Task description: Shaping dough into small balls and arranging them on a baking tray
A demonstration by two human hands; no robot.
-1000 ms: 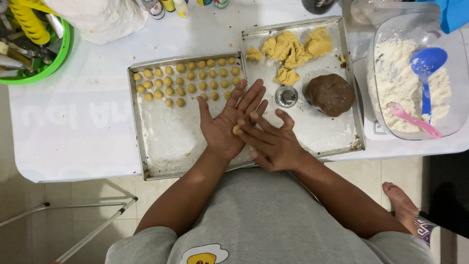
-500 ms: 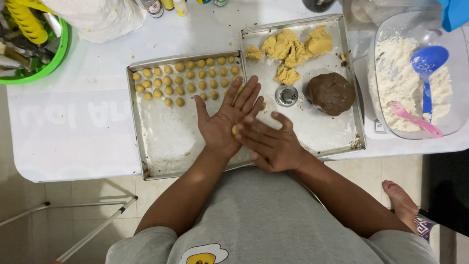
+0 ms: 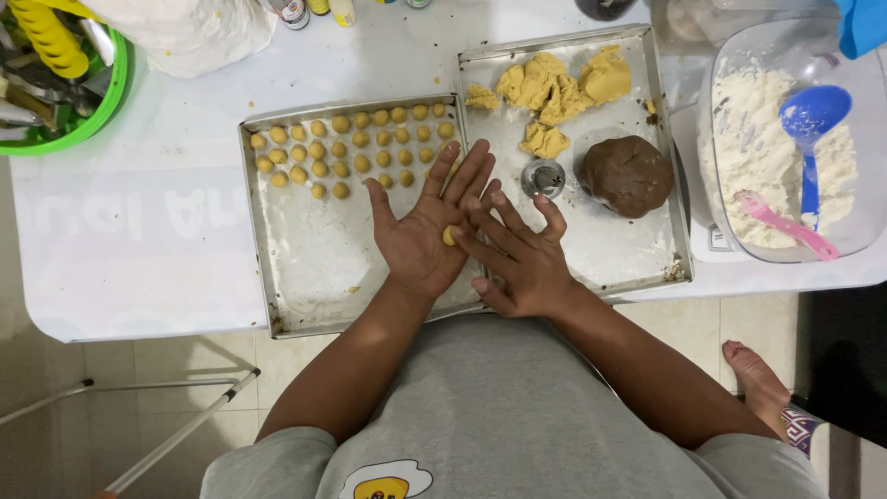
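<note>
My left hand [image 3: 423, 236] lies palm up over the seam between two metal trays, fingers spread. A small yellow dough ball [image 3: 449, 237] rests on its palm. My right hand [image 3: 517, 254] lies across it, fingertips pressing on the ball. The left tray [image 3: 277, 277] holds several rows of small yellow dough balls [image 3: 356, 152] at its far end. The right tray [image 3: 610, 249] carries torn lumps of yellow dough [image 3: 554, 88], a round brown dough mass [image 3: 628, 174] and a small metal cup [image 3: 543, 177].
A clear tub of white flour [image 3: 758, 139] with a blue spoon [image 3: 808, 125] and a pink scoop [image 3: 785, 226] stands at the right. A green basket [image 3: 88, 115] of tools sits far left, next to a white bag [image 3: 185, 32]. A bare foot [image 3: 758, 379] shows below the table.
My right hand has slid slightly over the left palm, rolling the small dough ball between them. The trays and dough have not moved.
</note>
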